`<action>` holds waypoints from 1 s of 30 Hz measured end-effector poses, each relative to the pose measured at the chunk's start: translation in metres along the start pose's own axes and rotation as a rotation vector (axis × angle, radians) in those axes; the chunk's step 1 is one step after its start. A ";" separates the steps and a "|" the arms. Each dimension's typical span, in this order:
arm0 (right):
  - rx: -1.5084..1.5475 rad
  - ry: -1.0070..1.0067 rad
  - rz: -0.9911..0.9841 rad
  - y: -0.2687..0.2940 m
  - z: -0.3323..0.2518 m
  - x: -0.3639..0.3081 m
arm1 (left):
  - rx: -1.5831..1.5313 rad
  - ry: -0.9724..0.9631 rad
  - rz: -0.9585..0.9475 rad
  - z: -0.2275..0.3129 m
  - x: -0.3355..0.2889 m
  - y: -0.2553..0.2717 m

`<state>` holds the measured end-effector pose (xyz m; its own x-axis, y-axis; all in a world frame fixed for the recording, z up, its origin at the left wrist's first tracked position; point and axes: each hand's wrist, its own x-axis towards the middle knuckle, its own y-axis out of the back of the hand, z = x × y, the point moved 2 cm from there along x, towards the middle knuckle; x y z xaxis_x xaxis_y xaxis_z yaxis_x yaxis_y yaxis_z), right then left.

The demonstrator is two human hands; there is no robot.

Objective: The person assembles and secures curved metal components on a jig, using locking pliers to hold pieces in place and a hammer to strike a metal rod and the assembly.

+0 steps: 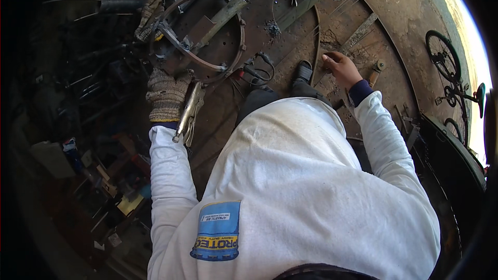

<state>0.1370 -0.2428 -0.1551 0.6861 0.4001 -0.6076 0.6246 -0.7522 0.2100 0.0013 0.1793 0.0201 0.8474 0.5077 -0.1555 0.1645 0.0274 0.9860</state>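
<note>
On the dark, perforated metal tabletop [259, 0] ahead of the person lies a bent metal ring frame [199, 31], a hoop of flat strip with cross bars and a flat bar [223, 15] laid across it. The left hand [166, 96], in a knitted work glove, rests at the near rim of that frame with its fingers curled closed around the handle of silver locking pliers [189, 114]; the pliers run down alongside the wrist, their head up near the ring's lower edge, though whether the jaws bite the strip cannot be told. A second knitted glove [148, 15] sits at the far left side of the frame, and whether a hand fills it cannot be told. The right hand [340, 67] is bare and well apart from the frame, off to the right, pressed onto the tabletop with fingers bent, fingertips touching the rusty surface near a long thin rod [317, 46]; it grips nothing that shows. Between the two hands lie black cables [259, 70] and a dark shoe [303, 72]. A small wooden-handled tool [376, 72] lies just beyond the right hand. Farther right, on the concrete floor [404, 0], stands a bicycle [451, 72].
</note>
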 end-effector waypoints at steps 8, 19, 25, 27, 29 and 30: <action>-0.051 0.500 0.357 -0.028 -0.111 -0.010 | 0.050 0.062 0.033 -0.008 0.010 -0.033; -0.601 1.017 0.318 -0.090 -0.212 0.086 | 0.048 -0.059 0.221 -0.013 0.010 -0.049; -0.616 0.948 0.330 -0.085 -0.205 0.081 | 0.050 -0.116 0.304 -0.012 0.010 -0.062; -0.615 0.963 0.318 -0.086 -0.204 0.084 | 0.059 -0.128 0.340 -0.013 0.012 -0.069; -0.614 0.987 0.309 -0.087 -0.206 0.090 | 0.076 -0.129 0.375 -0.016 0.012 -0.074; -0.569 0.987 0.288 -0.087 -0.207 0.093 | 0.088 -0.129 0.392 -0.016 0.013 -0.077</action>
<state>0.2232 -0.0319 -0.0712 0.6650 0.6735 0.3227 0.3044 -0.6390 0.7064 -0.0086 0.1977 -0.0565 0.9095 0.3532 0.2191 -0.1455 -0.2233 0.9638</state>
